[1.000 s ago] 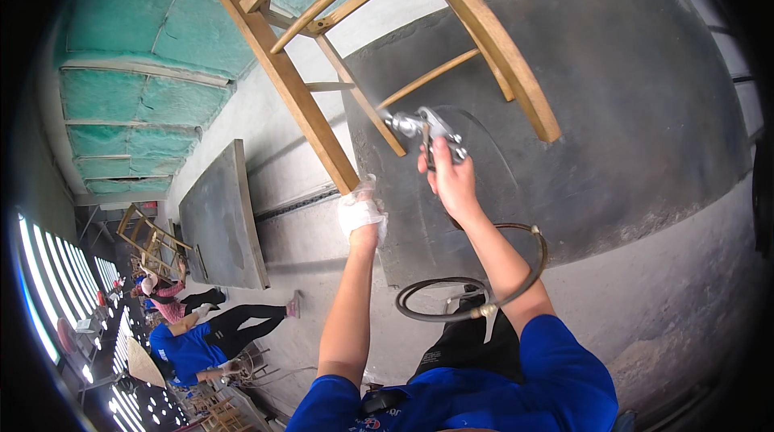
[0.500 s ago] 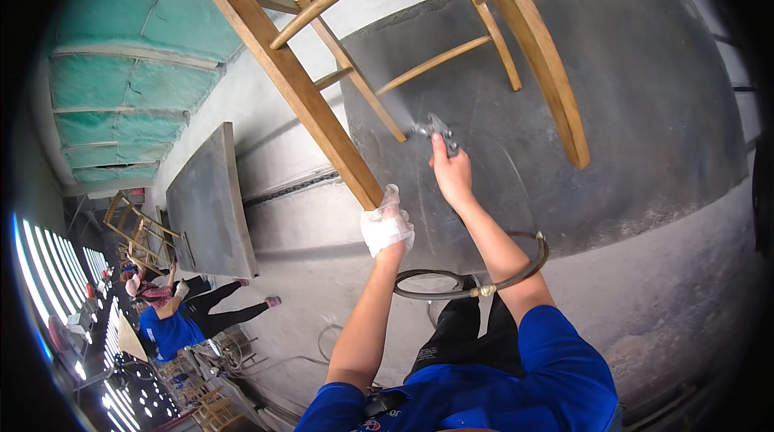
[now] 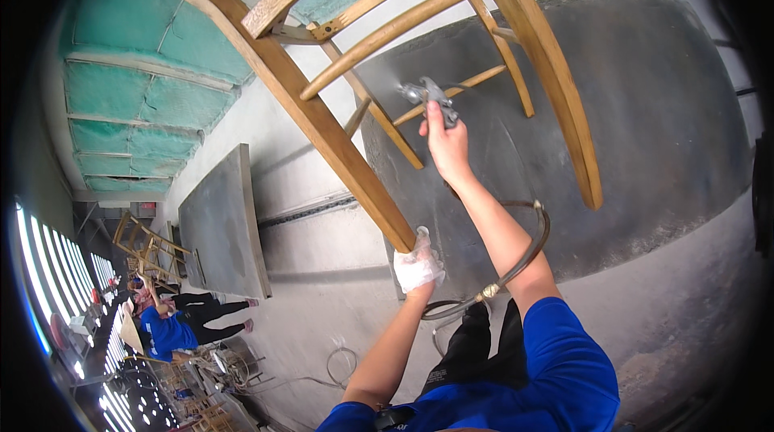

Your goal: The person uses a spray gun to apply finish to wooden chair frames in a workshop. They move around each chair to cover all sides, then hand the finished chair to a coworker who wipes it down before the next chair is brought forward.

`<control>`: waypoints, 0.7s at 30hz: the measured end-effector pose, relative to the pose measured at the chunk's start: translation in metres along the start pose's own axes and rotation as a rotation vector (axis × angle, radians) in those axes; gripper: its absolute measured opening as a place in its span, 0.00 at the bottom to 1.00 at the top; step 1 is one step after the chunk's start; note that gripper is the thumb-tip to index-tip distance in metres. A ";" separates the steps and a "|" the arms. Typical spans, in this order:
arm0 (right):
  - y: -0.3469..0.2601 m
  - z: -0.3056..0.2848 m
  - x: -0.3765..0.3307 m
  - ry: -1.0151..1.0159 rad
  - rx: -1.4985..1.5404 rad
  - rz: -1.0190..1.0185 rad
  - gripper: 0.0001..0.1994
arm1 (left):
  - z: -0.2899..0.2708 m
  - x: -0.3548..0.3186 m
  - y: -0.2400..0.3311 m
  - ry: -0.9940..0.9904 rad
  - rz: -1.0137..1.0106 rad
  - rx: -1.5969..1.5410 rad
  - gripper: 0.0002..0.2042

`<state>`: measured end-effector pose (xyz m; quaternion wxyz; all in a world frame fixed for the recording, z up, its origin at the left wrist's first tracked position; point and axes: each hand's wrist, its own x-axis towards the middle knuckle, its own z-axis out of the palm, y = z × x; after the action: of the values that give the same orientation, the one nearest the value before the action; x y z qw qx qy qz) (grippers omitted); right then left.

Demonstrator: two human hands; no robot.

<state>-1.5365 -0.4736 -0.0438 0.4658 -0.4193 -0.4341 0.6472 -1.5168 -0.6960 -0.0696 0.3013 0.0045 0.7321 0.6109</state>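
Observation:
A brown wooden chair frame (image 3: 326,142), without a seat panel, is tilted up in front of me with its legs and rungs spread apart. My left hand (image 3: 418,264), in a white glove, is wrapped round the lower end of one long leg. My bare right hand (image 3: 446,146) grips a metal spray gun (image 3: 437,100), held up between the legs with its nozzle toward the left. Faint mist shows by the nozzle. A dark hose (image 3: 534,253) with a brass fitting loops round my right forearm. The gun's trigger is mostly hidden by my fingers.
A large dark grey panel (image 3: 645,134) stands behind the chair, and another grey panel (image 3: 222,226) is farther left. Teal sheeting (image 3: 121,93) covers the upper left. Left, a person in blue (image 3: 165,334) works near another wooden chair (image 3: 149,243). A thin hose (image 3: 343,363) lies on the floor.
My right hand has raised the spray gun, now in front of a lower rung. More of the chair's crosspieces show, and its gripped leg end sits lower and farther right in view.

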 end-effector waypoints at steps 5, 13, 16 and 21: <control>-0.020 0.029 0.021 -0.044 -0.020 -0.182 0.25 | 0.000 -0.001 -0.002 -0.003 -0.019 0.005 0.14; -0.010 0.031 0.028 0.141 -0.340 -0.442 0.20 | -0.005 0.005 -0.008 -0.075 -0.048 -0.067 0.13; -0.010 0.023 0.042 0.221 -0.335 -0.440 0.19 | -0.007 0.007 -0.011 -0.097 -0.015 -0.045 0.13; -0.005 0.005 0.049 0.368 -0.280 -0.472 0.18 | -0.011 0.006 -0.011 -0.091 -0.008 -0.065 0.11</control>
<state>-1.5508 -0.4258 -0.0446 0.6112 -0.4769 -0.5126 0.3690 -1.5226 -0.7062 -0.0816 0.3368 0.0196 0.6973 0.6324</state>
